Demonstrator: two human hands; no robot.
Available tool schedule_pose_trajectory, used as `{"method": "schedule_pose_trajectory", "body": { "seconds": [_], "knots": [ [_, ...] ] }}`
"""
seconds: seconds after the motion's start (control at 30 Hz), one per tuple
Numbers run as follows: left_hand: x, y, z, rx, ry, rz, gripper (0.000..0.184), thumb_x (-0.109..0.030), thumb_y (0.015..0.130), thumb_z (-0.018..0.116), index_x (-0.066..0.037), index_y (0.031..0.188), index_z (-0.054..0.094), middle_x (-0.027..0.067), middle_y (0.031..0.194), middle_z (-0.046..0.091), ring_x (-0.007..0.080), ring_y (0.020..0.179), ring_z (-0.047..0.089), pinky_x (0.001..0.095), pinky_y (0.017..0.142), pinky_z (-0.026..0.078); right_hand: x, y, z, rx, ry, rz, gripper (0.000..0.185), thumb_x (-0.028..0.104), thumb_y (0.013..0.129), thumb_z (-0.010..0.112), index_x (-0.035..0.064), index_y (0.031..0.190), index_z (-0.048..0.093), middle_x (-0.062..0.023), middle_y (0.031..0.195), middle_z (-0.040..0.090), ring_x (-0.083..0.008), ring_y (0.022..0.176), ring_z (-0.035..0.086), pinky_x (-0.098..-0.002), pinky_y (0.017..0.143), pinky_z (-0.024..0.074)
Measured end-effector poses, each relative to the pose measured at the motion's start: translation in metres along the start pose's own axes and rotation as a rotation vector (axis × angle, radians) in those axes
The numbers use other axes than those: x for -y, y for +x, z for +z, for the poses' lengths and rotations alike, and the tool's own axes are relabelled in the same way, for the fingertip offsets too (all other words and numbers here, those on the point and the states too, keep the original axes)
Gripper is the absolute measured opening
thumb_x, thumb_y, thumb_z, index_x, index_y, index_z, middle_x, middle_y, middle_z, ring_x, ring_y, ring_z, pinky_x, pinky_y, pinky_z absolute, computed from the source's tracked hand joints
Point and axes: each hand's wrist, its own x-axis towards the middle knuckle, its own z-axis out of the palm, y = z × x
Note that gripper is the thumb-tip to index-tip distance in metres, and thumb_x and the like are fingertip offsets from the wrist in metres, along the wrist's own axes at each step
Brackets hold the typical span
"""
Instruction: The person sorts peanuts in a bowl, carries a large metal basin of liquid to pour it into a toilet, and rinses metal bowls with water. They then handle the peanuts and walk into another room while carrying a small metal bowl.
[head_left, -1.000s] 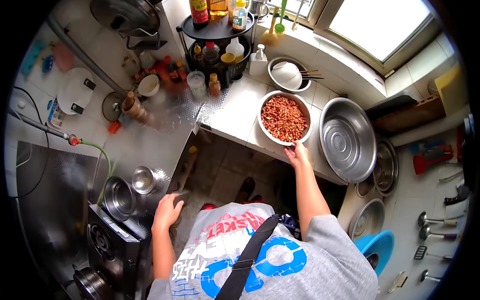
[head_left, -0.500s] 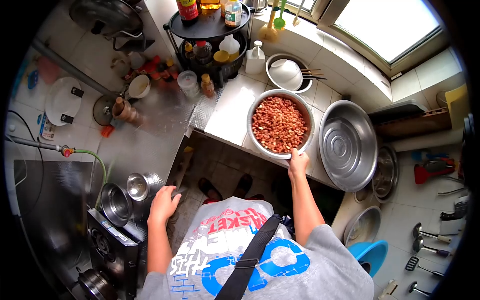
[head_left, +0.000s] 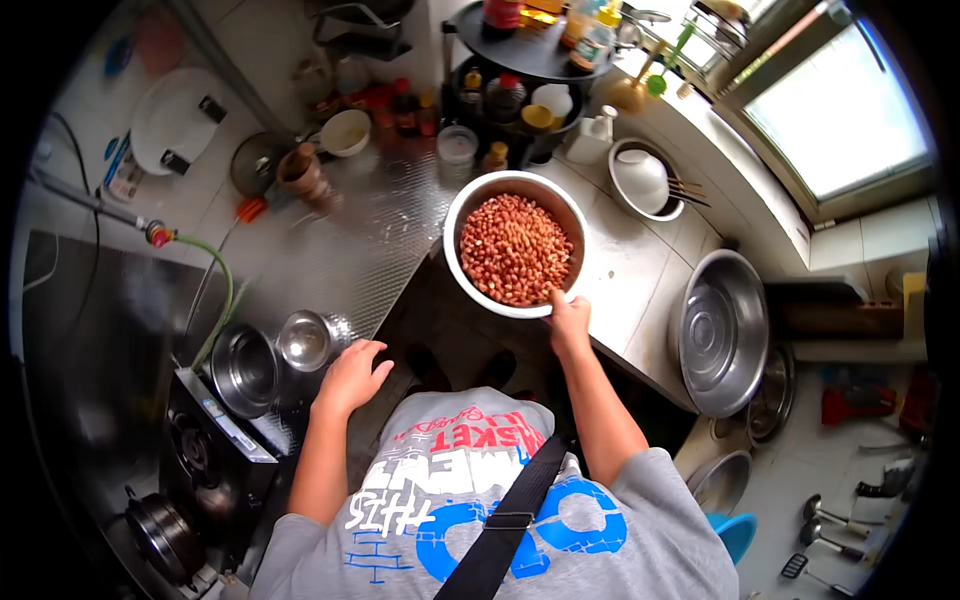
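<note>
My right hand grips the near rim of a round metal bowl, its thumb over the edge. Reddish shelled peanuts fill much of the bowl, which is held up over the gap between the tiled counter and the steel worktop. Fingers loosely spread, my left hand is empty above the worktop's edge. Beside it stand a small metal bowl and a larger metal pot.
A black gas stove is at the lower left. On the tiled counter are a bowl with chopsticks and a large steel basin. A two-tier condiment rack stands at the back.
My right hand has lifted the peanut bowl off the tiled counter and moved it left. The view has turned, and my left hand stays open near the worktop's edge.
</note>
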Motion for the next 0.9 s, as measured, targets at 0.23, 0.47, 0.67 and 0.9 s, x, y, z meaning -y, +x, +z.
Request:
{"method": "schedule_pose_trajectory", "body": {
  "seconds": [0.23,0.47,0.67,0.9],
  "knots": [
    [0.046,-0.032,-0.021,-0.139,-0.110,-0.052,0.032,-0.025,0.087,0.067,-0.002,0.110,0.065,0.0167,0.111,0.065,0.0362,0.105,0.061,0.0431,0.089,0.050,-0.032,0.009,0.080,0.161,-0.113,-0.024,0.013,0.006,0.087,0.055,-0.0020,0.092,0.064,-0.0062,0.079,0.066,-0.0153,0.063,0.064,-0.0281,0.054,0.0515],
    [0.074,-0.058,-0.038,-0.181,-0.196,-0.113,0.030,-0.022,0.087,0.067,-0.002,0.109,0.065,0.0167,0.112,0.064,0.0363,0.106,0.060,0.0415,0.091,0.048,-0.041,0.009,0.149,0.329,-0.325,0.035,0.018,0.010,0.089,0.057,-0.0052,0.095,0.063,-0.0098,0.084,0.066,-0.0174,0.070,0.066,-0.0295,0.059,0.0552],
    [0.093,-0.066,-0.051,-0.317,-0.253,-0.081,0.026,-0.016,0.085,0.068,0.000,0.105,0.065,0.0166,0.105,0.066,0.0364,0.097,0.063,0.0403,0.084,0.050,-0.062,0.043,0.201,0.402,-0.330,0.112,0.017,0.010,0.090,0.058,-0.0056,0.096,0.061,-0.0093,0.085,0.066,-0.0175,0.068,0.065,-0.0318,0.062,0.0570],
    [0.112,-0.068,-0.059,-0.352,-0.269,-0.101,0.026,-0.017,0.086,0.068,0.001,0.104,0.065,0.0173,0.104,0.066,0.0356,0.096,0.063,0.0394,0.084,0.050,-0.091,0.056,0.237,0.389,-0.499,0.058,0.013,0.010,0.091,0.058,-0.0031,0.090,0.058,-0.0101,0.080,0.063,-0.0182,0.066,0.063,-0.0334,0.059,0.0566]
  ]
}}
